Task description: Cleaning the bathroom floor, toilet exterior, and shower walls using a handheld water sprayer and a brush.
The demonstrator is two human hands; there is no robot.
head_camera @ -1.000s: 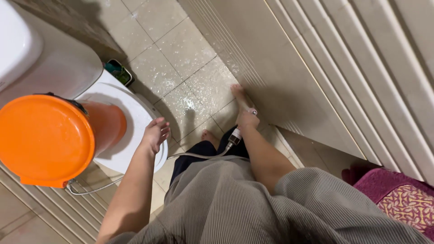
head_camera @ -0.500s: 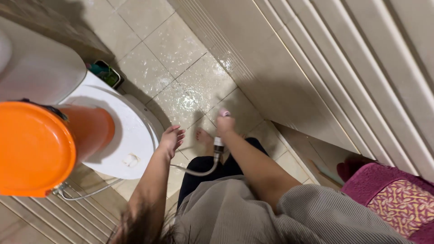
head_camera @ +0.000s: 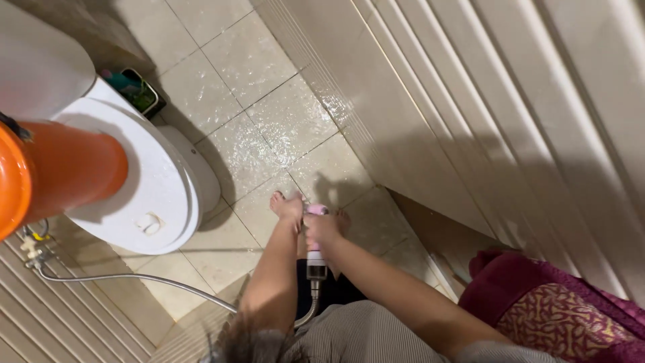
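Note:
My right hand (head_camera: 324, 230) is closed around a hand-held sprayer (head_camera: 316, 263) with a pink head, which points down at the wet tiled floor (head_camera: 269, 128). A metal hose (head_camera: 141, 280) runs from the sprayer's base leftwards to a wall valve (head_camera: 32, 247). My left hand (head_camera: 289, 205) is right beside the pink head with nothing in it, its fingers loosely apart. A bare foot (head_camera: 344, 220) shows just past my right hand. My dark trousers and grey ribbed top fill the bottom edge.
A white toilet (head_camera: 158, 202) with its lid down stands at the left, with an orange bucket (head_camera: 64, 176) on it. A small dark box with green items (head_camera: 138, 94) sits behind it. Ribbed wall panels (head_camera: 484, 101) rise at the right. A maroon patterned cloth (head_camera: 557, 316) lies bottom right.
The view has swung left and down. My left hand moved from near the toilet lid to beside the sprayer head. My right hand, still holding the sprayer, came closer in.

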